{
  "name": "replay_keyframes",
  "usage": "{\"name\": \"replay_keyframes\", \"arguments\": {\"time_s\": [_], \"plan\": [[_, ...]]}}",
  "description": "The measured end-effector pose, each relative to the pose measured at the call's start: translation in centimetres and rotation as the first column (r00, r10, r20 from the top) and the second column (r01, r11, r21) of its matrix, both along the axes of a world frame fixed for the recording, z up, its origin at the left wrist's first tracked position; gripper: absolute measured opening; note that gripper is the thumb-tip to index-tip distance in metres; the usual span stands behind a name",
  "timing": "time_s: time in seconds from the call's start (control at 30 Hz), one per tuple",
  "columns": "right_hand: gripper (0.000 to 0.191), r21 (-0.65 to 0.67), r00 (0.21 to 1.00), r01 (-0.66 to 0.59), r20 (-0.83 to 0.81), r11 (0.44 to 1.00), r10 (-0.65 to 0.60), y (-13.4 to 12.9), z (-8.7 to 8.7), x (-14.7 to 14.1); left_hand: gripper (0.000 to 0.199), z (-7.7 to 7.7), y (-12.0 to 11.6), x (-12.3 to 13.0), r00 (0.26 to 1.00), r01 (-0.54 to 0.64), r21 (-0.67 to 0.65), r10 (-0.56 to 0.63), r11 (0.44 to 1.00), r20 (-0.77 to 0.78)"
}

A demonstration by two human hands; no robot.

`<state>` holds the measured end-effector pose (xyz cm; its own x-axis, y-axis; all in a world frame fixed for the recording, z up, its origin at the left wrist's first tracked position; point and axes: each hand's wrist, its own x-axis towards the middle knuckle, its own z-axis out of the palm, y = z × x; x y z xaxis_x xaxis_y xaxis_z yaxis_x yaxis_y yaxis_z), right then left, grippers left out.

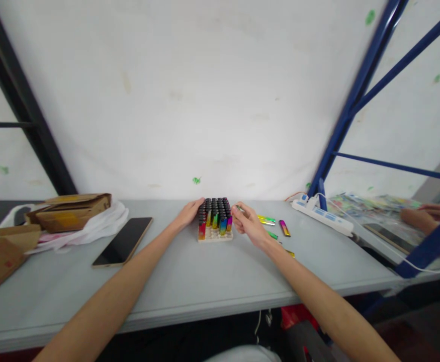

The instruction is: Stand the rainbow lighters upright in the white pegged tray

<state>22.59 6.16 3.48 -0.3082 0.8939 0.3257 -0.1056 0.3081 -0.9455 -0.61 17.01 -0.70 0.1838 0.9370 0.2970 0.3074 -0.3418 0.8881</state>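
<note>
A pale tray (pixel 215 238) stands on the table with rows of black-topped lighters (pixel 216 206) upright in it. Their bodies are shiny red, yellow, blue and purple, and several holes at the front show bare. My left hand (pixel 190 212) is closed against the left side of the tray and its lighters, with the fingertips partly hidden. Just off the tray's right side, my right hand (pixel 248 221) pinches a small lighter (pixel 238 207), mostly covered by the fingers. Loose lighters (pixel 266 220) lie right of that hand, among them a purple-and-yellow lighter (pixel 284 228).
At left lie a large dark phone (pixel 123 241), open cardboard boxes (pixel 71 212) and a white plastic bag (pixel 108 226). A power strip (pixel 322 216) sits by the blue frame (pixel 340 125) at right. Beyond it, another person's hands (pixel 419 218) are near plastic-wrapped items.
</note>
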Motion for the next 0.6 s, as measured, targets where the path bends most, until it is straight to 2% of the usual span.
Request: {"name": "replay_keyframes", "arguments": {"time_s": [0.07, 0.17, 0.3, 0.4, 0.6], "plan": [[0.036, 0.124, 0.989, 0.099, 0.098, 0.987, -0.111, -0.1, -0.4, -0.2, 0.069, -0.1, 0.1, 0.0, 1.000, -0.004, 0.009, 0.004, 1.000, -0.009], [0.037, 0.320, 0.918, 0.243, 0.229, 0.916, -0.324, -0.1, -1.0, -0.3, 0.068, -0.2, 0.2, 0.0, 1.000, -0.012, 0.008, 0.012, 1.000, -0.016], [0.036, 0.444, 0.797, 0.342, 0.329, 0.828, -0.506, 0.1, -1.7, -0.2, 0.069, -0.2, 0.2, 0.0, 1.000, -0.005, 0.003, 0.005, 1.000, 0.002], [0.033, 0.462, 0.773, 0.352, 0.347, 0.814, -0.531, 0.2, -1.8, -0.2, 0.069, -0.2, 0.2, 0.0, 1.000, -0.013, -0.008, 0.013, 1.000, 0.004], [0.037, 0.468, 0.792, 0.320, 0.344, 0.824, -0.503, 0.1, -1.5, -0.2, 0.070, -0.1, 0.2, 0.0, 1.000, -0.010, 0.007, 0.010, 1.000, -0.016]]}}
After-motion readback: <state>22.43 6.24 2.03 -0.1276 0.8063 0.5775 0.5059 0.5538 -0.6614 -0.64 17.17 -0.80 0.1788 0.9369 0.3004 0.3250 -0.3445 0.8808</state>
